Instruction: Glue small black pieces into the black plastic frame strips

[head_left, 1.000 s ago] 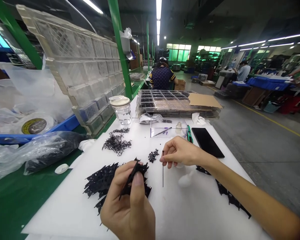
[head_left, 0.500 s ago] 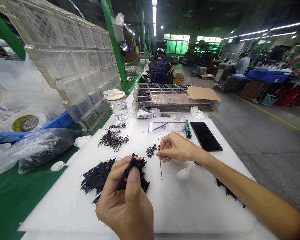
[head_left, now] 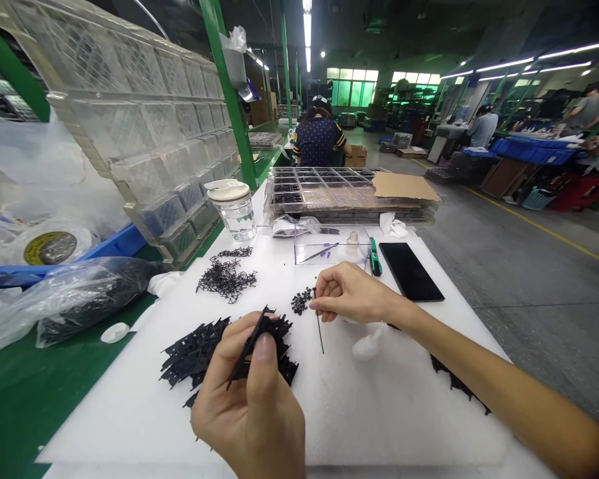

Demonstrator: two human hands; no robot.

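Observation:
Between the thumb and fingers of my left hand (head_left: 252, 399) is a flat black plastic part (head_left: 249, 346), tilted up on edge. My right hand (head_left: 347, 293) pinches a thin black rod (head_left: 320, 329) near its top, and its lower end points down over the white board. Just left of the right fingertips lies a small heap of tiny black pieces (head_left: 300, 301). Behind and beside my left hand spreads a pile of flat black parts (head_left: 194, 349), partly hidden by it. A white squeeze bottle (head_left: 367, 346) lies below my right wrist.
The white board (head_left: 379, 412) bears a tangle of thin black pieces (head_left: 225, 278), a clear purple-edged tray (head_left: 312, 256), a green utility knife (head_left: 375, 257), a black phone (head_left: 412, 271) and a lidded glass jar (head_left: 237, 216). Stacked trays (head_left: 324, 189) stand behind; a person (head_left: 319, 136) sits beyond.
My right hand has shifted slightly left and up with the rod. My left hand still holds the black part, almost unmoved.

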